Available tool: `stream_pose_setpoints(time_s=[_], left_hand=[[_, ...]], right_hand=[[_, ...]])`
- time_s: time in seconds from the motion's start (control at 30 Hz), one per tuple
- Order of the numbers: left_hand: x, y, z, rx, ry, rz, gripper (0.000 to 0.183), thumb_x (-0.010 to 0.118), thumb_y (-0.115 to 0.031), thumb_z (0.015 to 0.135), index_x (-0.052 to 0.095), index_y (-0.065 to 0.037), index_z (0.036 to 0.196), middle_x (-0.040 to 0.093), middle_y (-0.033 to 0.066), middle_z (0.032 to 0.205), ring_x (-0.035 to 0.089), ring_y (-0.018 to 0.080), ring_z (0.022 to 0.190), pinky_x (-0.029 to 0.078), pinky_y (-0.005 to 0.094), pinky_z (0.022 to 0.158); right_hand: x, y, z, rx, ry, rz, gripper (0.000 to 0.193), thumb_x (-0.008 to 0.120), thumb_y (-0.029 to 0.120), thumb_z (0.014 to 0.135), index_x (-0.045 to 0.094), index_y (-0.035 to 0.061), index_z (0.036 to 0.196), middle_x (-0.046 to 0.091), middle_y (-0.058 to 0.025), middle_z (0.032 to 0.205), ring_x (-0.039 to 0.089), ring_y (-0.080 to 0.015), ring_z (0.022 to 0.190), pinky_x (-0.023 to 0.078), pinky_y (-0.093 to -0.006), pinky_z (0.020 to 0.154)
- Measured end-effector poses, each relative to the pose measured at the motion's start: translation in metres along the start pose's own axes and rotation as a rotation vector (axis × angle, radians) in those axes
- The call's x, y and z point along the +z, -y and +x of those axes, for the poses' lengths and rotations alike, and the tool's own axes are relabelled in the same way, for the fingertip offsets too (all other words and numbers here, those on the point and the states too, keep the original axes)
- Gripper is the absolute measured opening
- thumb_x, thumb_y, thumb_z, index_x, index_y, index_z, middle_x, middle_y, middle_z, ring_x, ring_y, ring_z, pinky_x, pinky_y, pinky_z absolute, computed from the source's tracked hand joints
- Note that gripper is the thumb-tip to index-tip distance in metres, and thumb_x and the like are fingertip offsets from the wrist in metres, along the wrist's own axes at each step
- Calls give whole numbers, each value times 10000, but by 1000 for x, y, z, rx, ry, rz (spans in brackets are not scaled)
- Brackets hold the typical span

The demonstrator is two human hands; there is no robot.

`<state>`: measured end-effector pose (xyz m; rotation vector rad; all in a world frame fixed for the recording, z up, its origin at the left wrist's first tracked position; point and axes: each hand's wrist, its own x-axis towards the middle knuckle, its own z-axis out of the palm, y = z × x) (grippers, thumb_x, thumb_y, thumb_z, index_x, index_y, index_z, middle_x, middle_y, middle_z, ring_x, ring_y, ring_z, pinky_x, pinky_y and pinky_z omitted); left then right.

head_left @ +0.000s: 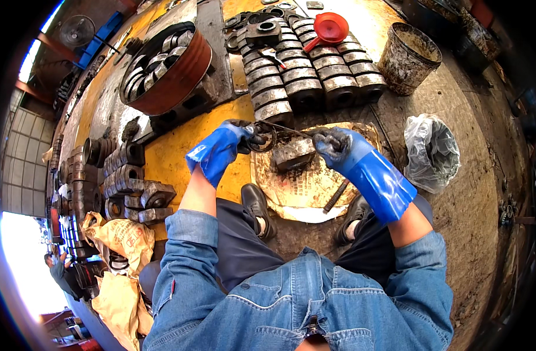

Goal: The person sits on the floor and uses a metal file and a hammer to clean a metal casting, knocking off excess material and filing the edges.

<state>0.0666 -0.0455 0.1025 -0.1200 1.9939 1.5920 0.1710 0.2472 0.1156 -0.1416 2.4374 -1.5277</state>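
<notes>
My left hand (237,139), in a blue rubber glove with dark grimy fingers, pinches one end of a thin dark band (284,128). The band's other end is in the closed fingers of my right hand (333,145), gloved the same way, so it stretches between them. A loop of the band seems to hang beside my left fingers; whether it is rubber or metal I cannot make out. Just below the band sits a grey metal block (294,154) on a stained sheet (279,190). A dark-handled tool (336,196) lies on the sheet near my right foot.
Rows of cylindrical metal parts (292,76) stand ahead, with a red plastic scoop (330,29) on top. A rust-red drum (186,76) holds metal rings at left. A grimy bucket (409,58) and a clear plastic bag (432,153) are at right. Paper sacks (123,240) lie at lower left.
</notes>
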Motion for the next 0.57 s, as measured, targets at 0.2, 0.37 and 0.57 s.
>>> stream_pose_setpoints(time_s=[0.2,0.37,0.57], left_hand=[[-9,9,-8,91,-69,106,183,628,-144,936,693,-28,1062,724,79,898,693,165,738,535,280,590],[-2,-5,-12,182,-110,2,195,639,-160,934,696,-17,1054,715,66,893,676,152,719,523,273,586],[-4,-26,-26,287,-259,-118,271,642,-163,938,683,4,1148,721,74,939,697,177,828,558,261,820]], right_hand=[[-14,33,0,221,7,46,152,602,200,952,665,63,968,659,-24,763,607,-97,673,509,-287,618],[-24,42,-9,200,-31,158,358,580,383,972,700,46,1001,679,-29,726,543,-98,529,473,-302,563],[-5,12,4,367,72,-28,303,617,408,926,727,127,943,693,-53,744,652,-176,645,520,-322,627]])
